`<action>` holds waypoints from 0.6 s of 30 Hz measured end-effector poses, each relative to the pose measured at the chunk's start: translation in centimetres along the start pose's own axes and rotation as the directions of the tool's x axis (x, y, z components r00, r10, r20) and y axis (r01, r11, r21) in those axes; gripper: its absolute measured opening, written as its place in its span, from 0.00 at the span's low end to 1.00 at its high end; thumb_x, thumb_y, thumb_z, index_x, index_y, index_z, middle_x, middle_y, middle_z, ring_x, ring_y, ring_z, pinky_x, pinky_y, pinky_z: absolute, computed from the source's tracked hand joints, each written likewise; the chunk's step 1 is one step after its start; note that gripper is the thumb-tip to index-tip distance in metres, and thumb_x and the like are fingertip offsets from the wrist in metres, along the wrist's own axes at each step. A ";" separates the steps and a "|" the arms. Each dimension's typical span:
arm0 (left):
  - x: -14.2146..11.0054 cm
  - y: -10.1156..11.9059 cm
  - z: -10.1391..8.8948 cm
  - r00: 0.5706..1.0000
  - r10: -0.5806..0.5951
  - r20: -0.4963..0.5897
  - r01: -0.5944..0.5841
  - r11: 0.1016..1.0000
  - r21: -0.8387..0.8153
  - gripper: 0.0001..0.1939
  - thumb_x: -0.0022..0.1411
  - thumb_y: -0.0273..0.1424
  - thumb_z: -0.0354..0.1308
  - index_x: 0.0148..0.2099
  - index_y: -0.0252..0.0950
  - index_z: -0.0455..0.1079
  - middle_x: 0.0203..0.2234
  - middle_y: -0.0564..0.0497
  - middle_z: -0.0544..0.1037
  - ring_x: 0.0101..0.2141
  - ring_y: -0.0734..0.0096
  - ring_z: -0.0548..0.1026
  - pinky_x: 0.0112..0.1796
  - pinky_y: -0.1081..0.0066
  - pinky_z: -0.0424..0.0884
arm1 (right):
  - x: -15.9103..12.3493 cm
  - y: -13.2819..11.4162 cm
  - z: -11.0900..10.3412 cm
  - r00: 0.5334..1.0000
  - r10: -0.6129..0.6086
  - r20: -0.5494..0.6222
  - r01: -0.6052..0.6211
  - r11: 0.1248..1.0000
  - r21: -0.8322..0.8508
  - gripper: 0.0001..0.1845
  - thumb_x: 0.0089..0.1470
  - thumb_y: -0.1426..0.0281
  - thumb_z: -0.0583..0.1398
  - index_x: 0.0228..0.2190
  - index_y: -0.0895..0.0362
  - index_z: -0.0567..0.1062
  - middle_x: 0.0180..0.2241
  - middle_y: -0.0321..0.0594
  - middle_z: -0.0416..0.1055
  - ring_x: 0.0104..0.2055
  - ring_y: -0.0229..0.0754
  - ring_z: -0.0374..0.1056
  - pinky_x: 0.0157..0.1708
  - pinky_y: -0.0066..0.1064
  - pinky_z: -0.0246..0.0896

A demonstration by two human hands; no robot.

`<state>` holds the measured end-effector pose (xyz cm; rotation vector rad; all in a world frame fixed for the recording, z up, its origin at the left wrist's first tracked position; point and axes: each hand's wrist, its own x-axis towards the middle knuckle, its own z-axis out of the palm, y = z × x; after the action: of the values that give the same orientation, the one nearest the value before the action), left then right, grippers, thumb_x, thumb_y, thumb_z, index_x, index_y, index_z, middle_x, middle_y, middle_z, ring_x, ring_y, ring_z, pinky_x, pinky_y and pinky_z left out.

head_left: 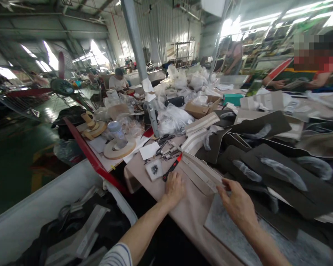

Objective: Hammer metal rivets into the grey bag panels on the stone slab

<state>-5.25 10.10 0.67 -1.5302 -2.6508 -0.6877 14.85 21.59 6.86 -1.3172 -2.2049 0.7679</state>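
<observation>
beige panel (199,171) extends left from right hand (235,202) pinching it (left hand (175,188): grip unclear)

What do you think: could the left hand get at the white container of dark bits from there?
Probably yes: the left hand is close by, with only the end of the black-and-red tool seeming to lie between it and the white container. Whether it's touching that tool is unclear.

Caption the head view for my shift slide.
Left hand beside a black-and-red tool, right hand at the near end of a beige panel, over a cluttered table.
</observation>
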 end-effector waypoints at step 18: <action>-0.1 -10.3 -3.4 0.931 -0.285 -0.227 0.254 0.954 -0.159 0.48 0.51 0.41 0.70 0.68 0.32 0.55 0.63 0.32 0.64 0.63 0.42 0.64 0.63 0.45 0.65 | 5.1 -11.8 14.2 0.903 0.232 0.361 -0.191 0.971 -0.147 0.34 0.61 0.50 0.57 0.55 0.65 0.63 0.54 0.61 0.72 0.57 0.61 0.71 0.52 0.45 0.67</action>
<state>-14.38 4.33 -0.12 -1.0220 -2.6896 -1.0069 -3.86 18.34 4.72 -1.5950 -2.4511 1.0748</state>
